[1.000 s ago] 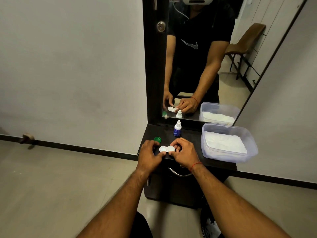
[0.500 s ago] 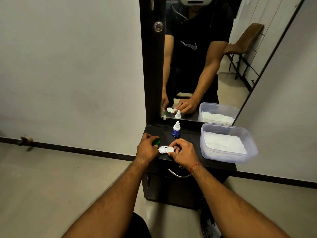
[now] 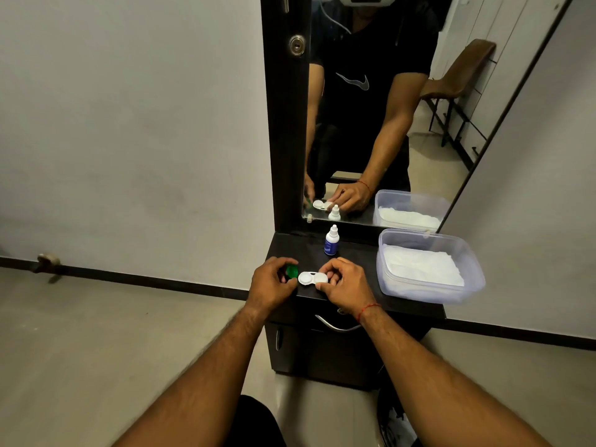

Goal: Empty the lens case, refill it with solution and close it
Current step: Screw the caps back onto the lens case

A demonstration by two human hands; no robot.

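A white two-well lens case (image 3: 312, 278) lies near the front edge of the dark vanity top (image 3: 354, 295). Its left well is uncovered; the right well wears a white cap. My right hand (image 3: 346, 287) pinches the case's right end, thumb on the front side. My left hand (image 3: 272, 280) holds the green cap (image 3: 292, 271) just left of the open well, fingers curled round it. A small white solution bottle (image 3: 331, 241) with a blue label stands upright behind the case, cap on.
A clear plastic tub (image 3: 429, 269) with folded white tissue sits on the right of the vanity top. A mirror (image 3: 371, 124) rises directly behind. A drawer handle (image 3: 335, 325) lies below the front edge. Bare floor spreads to the left.
My left hand left the case, reached to the green cap on the vanity top and picked it up, bringing it beside the open left well. My right hand stayed on the case.
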